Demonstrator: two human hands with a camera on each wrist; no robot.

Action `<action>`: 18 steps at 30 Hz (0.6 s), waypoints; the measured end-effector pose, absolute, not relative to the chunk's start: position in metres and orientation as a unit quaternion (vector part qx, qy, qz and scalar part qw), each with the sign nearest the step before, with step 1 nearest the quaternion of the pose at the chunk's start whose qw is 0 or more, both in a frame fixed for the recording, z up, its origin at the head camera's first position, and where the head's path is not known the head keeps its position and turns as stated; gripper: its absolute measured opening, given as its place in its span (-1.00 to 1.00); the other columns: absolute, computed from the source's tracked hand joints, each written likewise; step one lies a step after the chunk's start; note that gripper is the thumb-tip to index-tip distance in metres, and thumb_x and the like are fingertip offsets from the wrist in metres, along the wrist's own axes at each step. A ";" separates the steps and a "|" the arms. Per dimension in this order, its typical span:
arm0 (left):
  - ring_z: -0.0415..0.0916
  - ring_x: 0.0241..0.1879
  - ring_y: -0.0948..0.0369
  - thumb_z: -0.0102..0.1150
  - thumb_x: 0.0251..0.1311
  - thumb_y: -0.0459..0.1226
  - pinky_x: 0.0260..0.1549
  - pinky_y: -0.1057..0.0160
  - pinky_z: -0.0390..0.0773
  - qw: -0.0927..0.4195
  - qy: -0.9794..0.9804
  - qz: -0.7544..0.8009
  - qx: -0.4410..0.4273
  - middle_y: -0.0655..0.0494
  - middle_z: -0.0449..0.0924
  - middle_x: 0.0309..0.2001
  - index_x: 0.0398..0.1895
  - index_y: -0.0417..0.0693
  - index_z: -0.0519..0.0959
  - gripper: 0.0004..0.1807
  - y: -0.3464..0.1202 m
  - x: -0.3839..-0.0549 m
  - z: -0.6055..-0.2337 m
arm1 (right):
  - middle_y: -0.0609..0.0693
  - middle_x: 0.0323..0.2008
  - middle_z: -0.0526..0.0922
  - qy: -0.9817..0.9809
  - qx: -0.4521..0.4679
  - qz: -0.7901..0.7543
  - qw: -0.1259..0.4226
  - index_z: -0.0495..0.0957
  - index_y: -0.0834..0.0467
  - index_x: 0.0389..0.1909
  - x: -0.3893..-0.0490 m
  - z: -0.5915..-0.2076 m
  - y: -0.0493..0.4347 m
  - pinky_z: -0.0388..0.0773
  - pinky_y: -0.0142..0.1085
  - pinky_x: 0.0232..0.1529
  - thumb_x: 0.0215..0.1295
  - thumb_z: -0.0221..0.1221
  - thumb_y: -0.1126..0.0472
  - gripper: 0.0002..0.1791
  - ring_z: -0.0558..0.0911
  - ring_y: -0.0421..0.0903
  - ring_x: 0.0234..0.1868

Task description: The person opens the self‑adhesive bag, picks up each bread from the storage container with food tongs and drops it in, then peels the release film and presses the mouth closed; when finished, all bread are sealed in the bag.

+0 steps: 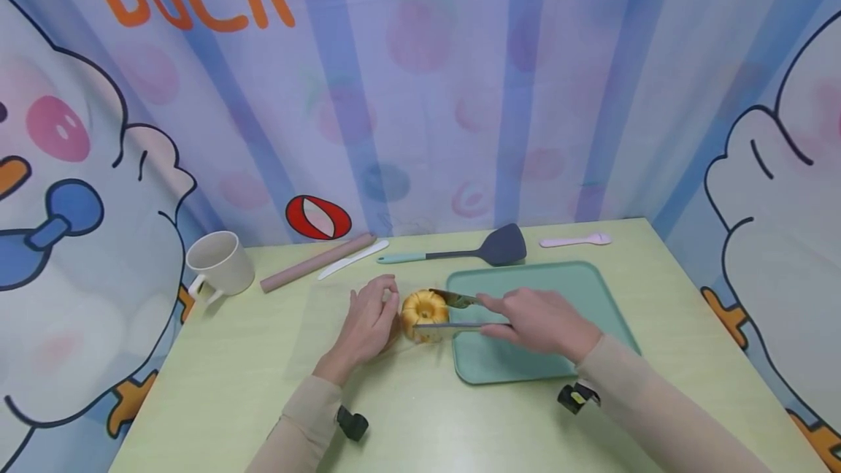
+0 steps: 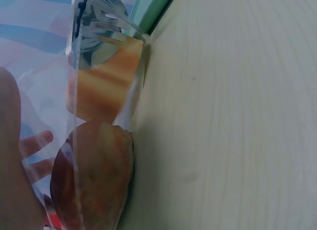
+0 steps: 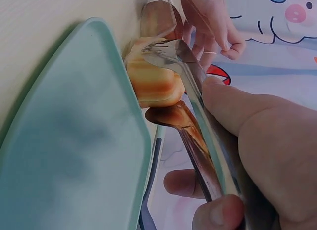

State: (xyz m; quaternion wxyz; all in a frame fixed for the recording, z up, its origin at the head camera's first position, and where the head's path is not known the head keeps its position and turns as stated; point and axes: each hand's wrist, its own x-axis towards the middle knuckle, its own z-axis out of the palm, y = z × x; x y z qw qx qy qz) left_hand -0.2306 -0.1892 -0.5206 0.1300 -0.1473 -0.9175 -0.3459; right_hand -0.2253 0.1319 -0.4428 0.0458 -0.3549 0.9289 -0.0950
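Observation:
My right hand [image 1: 545, 318] grips metal serving tongs [image 3: 208, 126], one end forked and the other spoon-shaped. Between the ends sits a golden, ridged bread [image 1: 425, 306], by the left edge of the green tray [image 1: 519, 371]. The forked end lies against the bread's near side; the spoon end is at its far side. My left hand [image 1: 369, 320] holds a clear plastic bag [image 1: 315, 341] with bent fingers, just left of that bread. A browner bread [image 2: 101, 180] lies in the bag beside my left hand, mostly hidden by it in the head view.
Behind stand a white mug [image 1: 226, 265], a pinkish-brown rolling pin [image 1: 315, 263], a white plastic knife [image 1: 352, 260], a dark spatula [image 1: 502, 245] with a mint handle and a small pink utensil [image 1: 574, 241]. A printed curtain [image 1: 420, 130] hangs along the table's back edge.

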 end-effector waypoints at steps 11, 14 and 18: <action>0.38 0.42 -0.15 -0.21 0.66 -0.11 0.37 -0.64 -0.10 0.130 -0.910 -0.363 -0.150 -0.13 0.50 0.39 -0.05 0.04 0.41 -0.79 -0.181 -0.228 -0.522 | -0.14 -0.54 0.51 0.930 -0.355 -0.089 0.037 0.49 0.04 0.47 -0.224 -0.450 0.128 0.26 -0.31 -0.69 0.50 0.19 -0.23 -0.33 0.37 -0.26 -0.62; 0.40 0.40 -0.15 -0.23 0.66 -0.11 0.36 -0.65 -0.09 0.138 -0.907 -0.370 -0.148 -0.14 0.51 0.39 -0.01 0.02 0.40 -0.79 -0.180 -0.230 -0.523 | -0.15 -0.53 0.51 0.930 -0.350 -0.102 0.047 0.46 0.03 0.49 -0.225 -0.451 0.131 0.25 -0.31 -0.68 0.49 0.18 -0.25 -0.30 0.36 -0.27 -0.60; 0.41 0.40 -0.14 -0.22 0.66 -0.12 0.35 -0.65 -0.08 0.141 -0.905 -0.375 -0.144 -0.14 0.52 0.37 0.01 0.00 0.40 -0.79 -0.180 -0.232 -0.523 | -0.18 -0.58 0.43 0.928 -0.347 -0.126 0.056 0.41 0.00 0.53 -0.226 -0.450 0.137 0.27 -0.32 -0.63 0.48 0.17 -0.29 -0.26 0.34 -0.27 -0.59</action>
